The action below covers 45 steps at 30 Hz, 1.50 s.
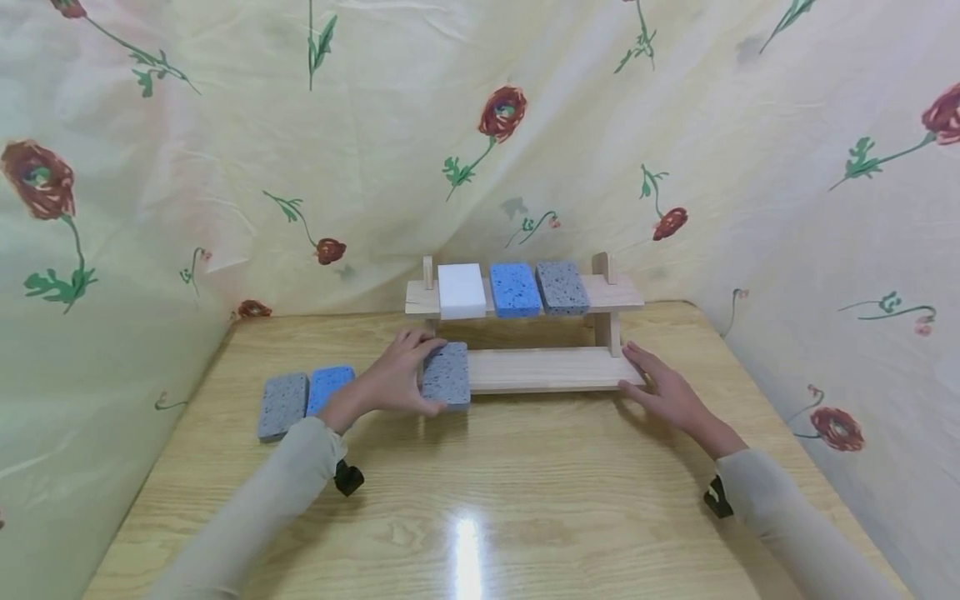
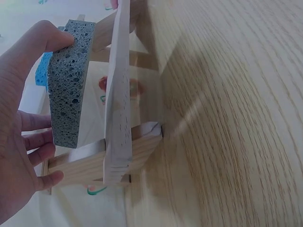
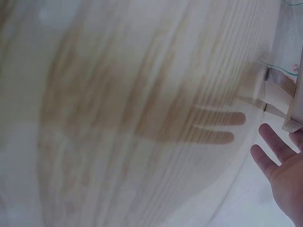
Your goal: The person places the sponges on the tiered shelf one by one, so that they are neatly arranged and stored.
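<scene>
My left hand (image 1: 401, 375) grips a grey speckled sponge (image 1: 447, 375), thumb on one edge and fingers on the opposite one. The sponge overlaps the left end of the lower board in the head view; a gap separates it from the board in the left wrist view. A small two-tier wooden shelf (image 1: 547, 369) stands at the back of the table. At its right end my right hand (image 1: 667, 396) holds the lower board, thumb at the front edge and a finger toward the back; its other fingers extend in the right wrist view.
On the upper board lie a white sponge (image 1: 462, 291), a blue sponge (image 1: 514, 290) and another grey sponge (image 1: 562, 287). Left of the shelf, a grey sponge (image 1: 283, 406) and a blue sponge (image 1: 330, 387) rest on the wooden table (image 1: 525, 492). Flowered cloth (image 1: 375, 167) hangs behind.
</scene>
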Tool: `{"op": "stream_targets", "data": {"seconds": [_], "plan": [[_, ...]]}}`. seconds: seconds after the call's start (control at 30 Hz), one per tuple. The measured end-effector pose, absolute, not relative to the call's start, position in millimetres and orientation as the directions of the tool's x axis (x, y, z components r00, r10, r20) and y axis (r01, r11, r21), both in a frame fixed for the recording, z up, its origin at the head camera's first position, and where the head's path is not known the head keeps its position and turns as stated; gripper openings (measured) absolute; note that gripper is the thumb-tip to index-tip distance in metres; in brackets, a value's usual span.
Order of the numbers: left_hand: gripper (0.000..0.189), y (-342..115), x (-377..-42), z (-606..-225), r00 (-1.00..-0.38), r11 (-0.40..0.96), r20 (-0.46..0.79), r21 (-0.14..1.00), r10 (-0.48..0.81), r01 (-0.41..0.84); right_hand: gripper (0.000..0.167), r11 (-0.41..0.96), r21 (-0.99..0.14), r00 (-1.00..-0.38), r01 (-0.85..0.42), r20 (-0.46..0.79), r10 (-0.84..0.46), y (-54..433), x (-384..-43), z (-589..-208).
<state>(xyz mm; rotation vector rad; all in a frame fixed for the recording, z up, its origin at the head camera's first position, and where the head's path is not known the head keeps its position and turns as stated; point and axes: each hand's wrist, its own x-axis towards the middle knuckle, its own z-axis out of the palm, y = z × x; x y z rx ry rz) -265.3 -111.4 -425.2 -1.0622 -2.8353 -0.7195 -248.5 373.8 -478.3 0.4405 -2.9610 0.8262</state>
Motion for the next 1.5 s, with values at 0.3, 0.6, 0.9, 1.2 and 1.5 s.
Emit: {"op": "stream_targets", "data": {"seconds": [0.3,0.6,0.9,1.2,1.5], "plan": [[0.106,-104,-265,-423,-0.758,0.651,0.189,0.409,0.625,0.639,0.073,0.806,-0.500,-0.949,-0.315,0.158,-0.273,371,-246,-478],[0.106,-98,-267,-423,-0.755,0.649,0.200,0.404,0.625,0.644,0.073,0.811,-0.496,-0.950,-0.311,0.153,-0.271,373,-248,-479],[0.106,-90,-270,-421,-0.753,0.648,0.199,0.402,0.627,0.646,0.073,0.811,-0.495,-0.950,-0.313,0.153,-0.274,372,-249,-479],[0.107,-82,-273,-420,-0.742,0.644,0.214,0.383,0.635,0.662,0.073,0.815,-0.487,-0.949,-0.315,0.153,-0.275,373,-248,-478],[0.108,-72,-275,-420,-0.727,0.636,0.230,0.363,0.647,0.681,0.073,0.813,-0.494,-0.951,-0.308,0.141,-0.274,374,-248,-477]]}}
